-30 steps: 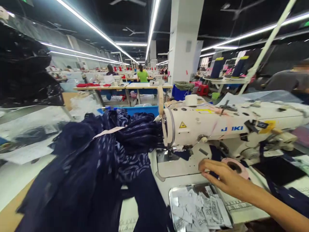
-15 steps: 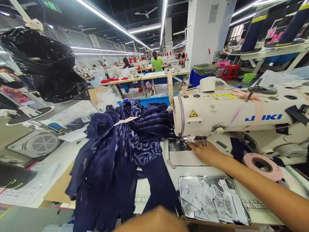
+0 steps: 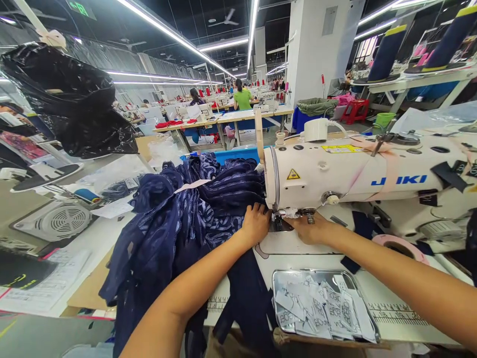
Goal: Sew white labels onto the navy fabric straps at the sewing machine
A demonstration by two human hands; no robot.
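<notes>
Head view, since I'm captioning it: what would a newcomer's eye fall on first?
Probably the long white blue-lettered sewing machine on the right, the left hand and right hand flanking its needle area. To its left lies a heap of navy-blue patterned fabric; in front sits a shiny metal tray of white printed labels.

I am facing navy, partly patterned fabric (image 3: 149, 253), lying heaped left of my white sewing machine (image 3: 350, 174). Its lower lengths are hanging down.
</notes>
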